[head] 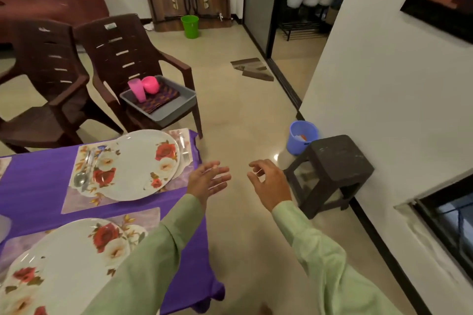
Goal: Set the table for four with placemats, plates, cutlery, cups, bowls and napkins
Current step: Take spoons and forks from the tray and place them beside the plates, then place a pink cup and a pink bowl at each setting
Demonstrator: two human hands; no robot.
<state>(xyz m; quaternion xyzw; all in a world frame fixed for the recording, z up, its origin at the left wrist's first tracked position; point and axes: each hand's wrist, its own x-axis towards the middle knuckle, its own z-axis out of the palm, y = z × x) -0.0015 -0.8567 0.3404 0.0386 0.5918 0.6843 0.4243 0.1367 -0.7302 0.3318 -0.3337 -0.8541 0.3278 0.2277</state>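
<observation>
The table under a purple cloth [33,181] fills the lower left. A floral plate [135,166] lies on a placemat [76,199], with a spoon [80,178] to its left and a fork [184,151] to its right. A second floral plate [69,258] lies nearer me on another placemat [143,217]. On a brown chair [122,56] stands a grey tub [176,107] with a pink cup [137,89], a pink bowl [151,84] and folded purple napkins [160,98]. My left hand [207,181] and my right hand [268,183] hover empty past the table's corner, fingers loose.
A second brown chair [46,77] stands left of the first. A dark stool [332,169] and a blue bucket [302,139] sit by the white wall on the right. A green bucket [190,26] stands far back. Bare floor lies between table and stool.
</observation>
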